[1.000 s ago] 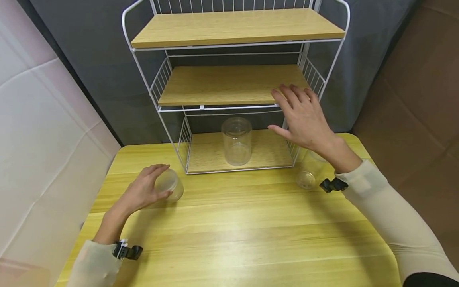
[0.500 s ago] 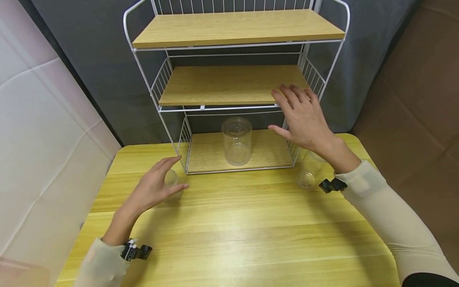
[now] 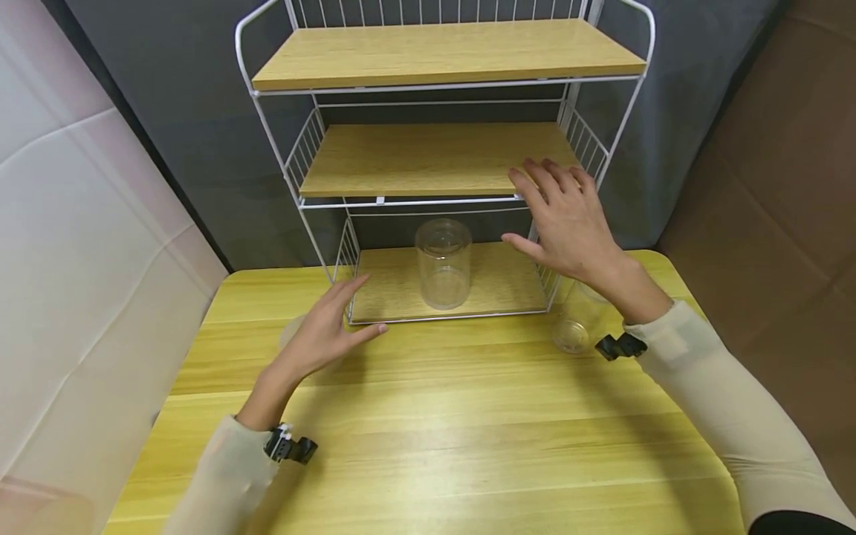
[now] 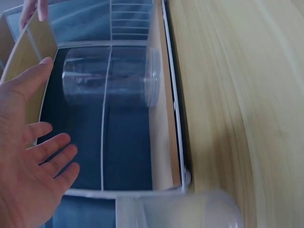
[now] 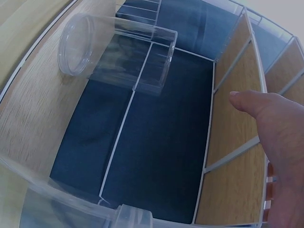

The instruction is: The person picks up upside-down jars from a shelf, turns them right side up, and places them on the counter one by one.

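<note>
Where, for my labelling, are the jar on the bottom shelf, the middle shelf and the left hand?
Jar [image 3: 444,281], head view: side wall.
Middle shelf [image 3: 428,159], head view: top surface.
Left hand [image 3: 322,334], head view: its back.

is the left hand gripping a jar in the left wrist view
No, the left hand holds nothing, its palm bare and its thumb standing well apart from its fingers.

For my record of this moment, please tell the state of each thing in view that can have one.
Left grip: fingers extended, holding nothing
Right grip: fingers spread, holding no jar
Shelf jar: standing; whether capped, unclear
Left jar: standing, partly hidden
Right jar: standing, partly hidden
Rack: upright
</note>
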A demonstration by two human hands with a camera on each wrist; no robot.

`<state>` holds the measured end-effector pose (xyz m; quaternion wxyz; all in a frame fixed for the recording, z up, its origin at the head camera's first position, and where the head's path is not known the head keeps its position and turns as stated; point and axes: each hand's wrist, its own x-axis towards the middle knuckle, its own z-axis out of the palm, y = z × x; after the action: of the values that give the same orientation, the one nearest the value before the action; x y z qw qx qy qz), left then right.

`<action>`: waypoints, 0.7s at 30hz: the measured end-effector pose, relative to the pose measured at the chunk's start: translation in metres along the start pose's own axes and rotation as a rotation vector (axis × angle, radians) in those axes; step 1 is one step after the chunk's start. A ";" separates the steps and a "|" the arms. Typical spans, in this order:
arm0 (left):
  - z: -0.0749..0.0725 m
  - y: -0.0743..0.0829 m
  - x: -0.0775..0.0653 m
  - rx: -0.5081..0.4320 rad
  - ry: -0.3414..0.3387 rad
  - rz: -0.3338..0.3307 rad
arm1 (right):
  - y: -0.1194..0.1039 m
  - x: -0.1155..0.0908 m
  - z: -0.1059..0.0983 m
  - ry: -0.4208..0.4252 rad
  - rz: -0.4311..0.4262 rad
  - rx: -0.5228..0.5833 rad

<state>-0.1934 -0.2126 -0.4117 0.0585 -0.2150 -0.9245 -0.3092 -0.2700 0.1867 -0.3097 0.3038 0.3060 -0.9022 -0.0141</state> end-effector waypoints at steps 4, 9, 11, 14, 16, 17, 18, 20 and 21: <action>0.008 0.004 0.014 -0.022 0.007 -0.008 | 0.001 -0.001 0.001 0.016 -0.004 -0.004; 0.015 0.008 0.031 -0.035 0.032 -0.024 | 0.001 -0.001 0.002 0.025 -0.002 -0.011; 0.017 0.009 0.038 -0.043 0.039 -0.022 | 0.001 -0.001 0.002 0.028 -0.003 -0.012; 0.019 0.011 0.047 -0.062 0.048 -0.019 | 0.000 -0.001 0.003 0.033 -0.003 -0.011; 0.020 0.013 0.054 -0.077 0.061 -0.010 | 0.000 -0.001 0.003 0.032 -0.003 -0.011; 0.021 0.014 0.057 -0.081 0.068 -0.005 | 0.000 -0.001 0.003 0.032 -0.002 -0.011; 0.022 0.015 0.061 -0.087 0.077 0.001 | 0.000 -0.001 0.003 0.032 -0.001 -0.011; 0.024 0.016 0.067 -0.089 0.093 0.012 | 0.000 -0.001 0.003 0.031 0.000 -0.012; 0.025 0.017 0.070 -0.094 0.098 0.016 | 0.000 -0.001 0.003 0.032 0.001 -0.011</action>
<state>-0.2488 -0.1603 -0.4054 0.0962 -0.2095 -0.9032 -0.3622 -0.2712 0.1866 -0.3125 0.3198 0.3039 -0.8973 -0.0139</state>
